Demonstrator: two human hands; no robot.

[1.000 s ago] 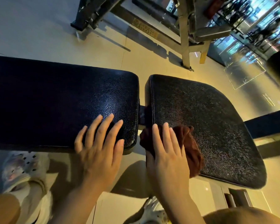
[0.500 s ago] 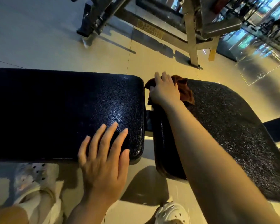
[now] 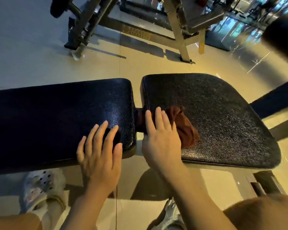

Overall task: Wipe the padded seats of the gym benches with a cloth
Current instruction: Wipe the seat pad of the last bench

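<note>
The right hand [image 3: 161,140] lay flat with straight fingers on a crumpled rust-brown cloth [image 3: 184,128], pressing it down onto the near left part of the black, pebble-textured padded seat [image 3: 223,117], close to that seat's rounded edge; the cloth bunched out from under the fingers toward the seat's middle, and a dark fold of it hung into the narrow gap between the two pads. The seat's grain caught the light in fine speckles, and its far right side widened into a rounded corner. The left hand [image 3: 100,153] rested open, fingers spread and straight, on the near right corner of the long black leather-grain back pad [image 3: 56,117], just beside the gap and holding nothing. That pad ran off to the left, glossy where light struck it near the fingertips. Below the pads, a pale perforated clog shoe [image 3: 42,190] stood on the beige tiled floor [image 3: 40,60], and a dark metal base bracket [image 3: 264,181] of the bench showed under the seat. Beyond the bench, well apart, stood the grey steel frame of another gym machine [image 3: 179,30] with a black foam roller [image 3: 58,7] at upper left.
</note>
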